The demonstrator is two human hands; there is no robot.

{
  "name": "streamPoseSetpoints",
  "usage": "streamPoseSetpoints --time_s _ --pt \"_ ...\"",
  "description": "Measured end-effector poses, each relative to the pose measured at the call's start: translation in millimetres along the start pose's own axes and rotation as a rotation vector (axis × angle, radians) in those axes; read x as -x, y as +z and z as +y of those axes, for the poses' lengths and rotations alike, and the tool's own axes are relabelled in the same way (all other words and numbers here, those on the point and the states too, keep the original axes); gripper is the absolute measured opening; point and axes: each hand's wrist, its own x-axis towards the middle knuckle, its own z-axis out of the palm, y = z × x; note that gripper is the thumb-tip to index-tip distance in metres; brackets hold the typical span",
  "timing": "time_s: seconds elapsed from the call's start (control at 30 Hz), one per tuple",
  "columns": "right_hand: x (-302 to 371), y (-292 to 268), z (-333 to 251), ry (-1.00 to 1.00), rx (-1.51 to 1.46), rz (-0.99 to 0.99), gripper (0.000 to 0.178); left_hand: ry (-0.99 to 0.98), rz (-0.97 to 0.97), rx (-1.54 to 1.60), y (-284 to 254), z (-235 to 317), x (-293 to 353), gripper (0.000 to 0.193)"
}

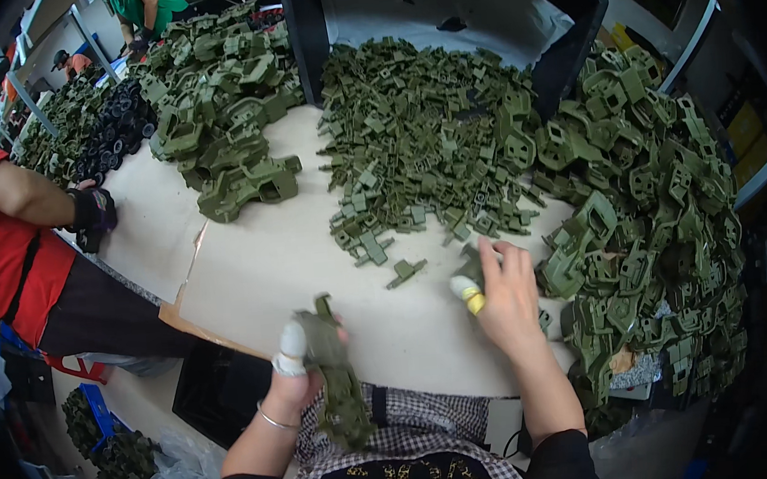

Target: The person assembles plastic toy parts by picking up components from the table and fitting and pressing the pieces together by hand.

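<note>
My left hand [293,377] grips a long olive-green moulded plastic part [340,396], held upright just above the front edge of the table. Its thumb has a white cover, and a bangle circles the wrist. Over the table to the right, my right hand [507,293] pinches a small olive-green plastic piece [470,263], partly blurred and hidden by the fingers. White and yellow wrapping covers that thumb. One loose small green piece [405,274] lies between the hands, just short of a heap of small green pieces [420,137].
A dark bin [306,38] lies tipped behind the small pieces. Larger green parts pile up at right [645,246] and at back left [248,182]. At left stands a co-worker in a red shirt [5,233], a gloved hand on the pale tabletop [251,272].
</note>
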Motion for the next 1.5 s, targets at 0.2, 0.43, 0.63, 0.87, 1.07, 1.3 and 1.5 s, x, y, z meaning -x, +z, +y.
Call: streamPoseSetpoints --time_s 0.2,0.43,0.63,0.87,1.07,1.3,1.5 --pt "-9.9 72.3 -17.5 -0.287 0.06 0.001 0.039 -0.352 -0.311 0.213 11.7 -20.4 24.4 0.087" --pt "-3.2 34.1 -27.2 -0.313 -0.242 -0.054 0.031 -0.315 -0.322 0.229 -8.3 -20.8 4.3 0.085" --pt "24.4 -0.2 -39.5 -0.199 -0.779 -0.559 0.024 -0.183 -0.529 -0.04 4.5 -6.9 4.5 0.058" --pt "61.3 14.9 -46.6 -0.057 -0.894 -0.504 0.027 0.102 -0.565 -0.615 11.2 -15.3 23.7 0.089" --pt "80.5 6.9 -31.4 -0.196 -0.997 -0.546 0.025 -0.293 -0.504 0.216 10.9 -40.3 48.2 0.058" --pt "64.0 -12.1 -24.8 -0.474 -0.835 -0.422 0.027 -0.337 -0.69 -0.358 16.5 -34.5 33.0 0.043" --pt "55.7 -13.9 -31.3 -0.488 -0.917 -0.512 0.023 0.301 -0.832 -0.763 38.4 -15.9 26.6 0.036"
